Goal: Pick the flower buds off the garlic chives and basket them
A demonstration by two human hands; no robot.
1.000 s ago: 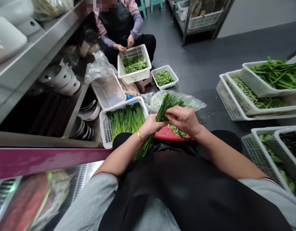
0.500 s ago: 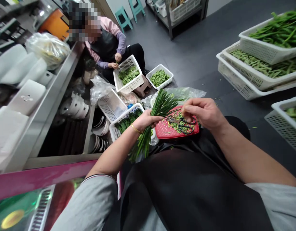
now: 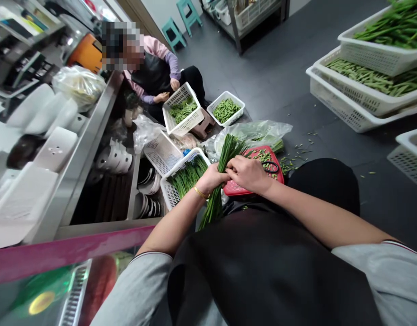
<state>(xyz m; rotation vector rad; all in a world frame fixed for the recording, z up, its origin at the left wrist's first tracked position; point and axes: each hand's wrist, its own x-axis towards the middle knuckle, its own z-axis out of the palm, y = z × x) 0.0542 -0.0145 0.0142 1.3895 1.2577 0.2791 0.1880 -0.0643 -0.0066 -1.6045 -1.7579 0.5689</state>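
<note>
A bundle of long green stalks point(image 3: 213, 209) slants across my lap, with my left hand point(image 3: 211, 179) wrapped round its middle. My right hand point(image 3: 249, 174) is closed against the bundle's right side, its fingertips touching my left hand; whether it pinches any stalks is hidden. Just beyond it lies a red tray point(image 3: 240, 186) with green trimmings and the dark handle of a pair of scissors point(image 3: 271, 167). Left of my left hand is a white basket point(image 3: 168, 191) filled with similar stalks.
Another person point(image 3: 152, 72) sits ahead with a basket of greens point(image 3: 183, 124). A clear plastic bag point(image 3: 272, 129) lies beyond the tray. Stacked white baskets point(image 3: 351, 108) of green vegetables stand at right. A metal shelf point(image 3: 93, 131) runs along the left.
My right hand has moved left from above the red tray to the bundle, meeting my left hand. The camera view has shifted slightly.
</note>
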